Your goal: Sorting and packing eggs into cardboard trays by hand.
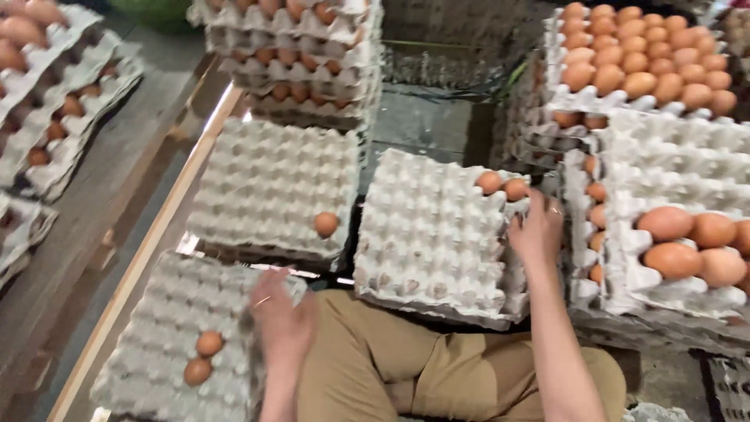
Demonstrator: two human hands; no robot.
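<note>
My left hand (pixel 283 322) hovers open at the right edge of a grey egg tray (pixel 156 312) at lower left, which holds two brown eggs (pixel 203 355). My right hand (pixel 537 233) rests on the right edge of the middle grey tray (pixel 430 234), fingers spread and holding nothing. Two brown eggs (pixel 502 186) sit in that tray's far right corner, just above the hand. Another grey tray (pixel 266 180) beyond my left hand carries one egg (pixel 326 224).
Stacks of filled egg trays stand at the back (pixel 297 62), far left (pixel 47 94) and right (pixel 648 70). A tray with large brown eggs (pixel 687 250) sits close at the right. My knees in tan trousers (pixel 437 367) fill the bottom centre. A wooden strip (pixel 156 234) runs diagonally at left.
</note>
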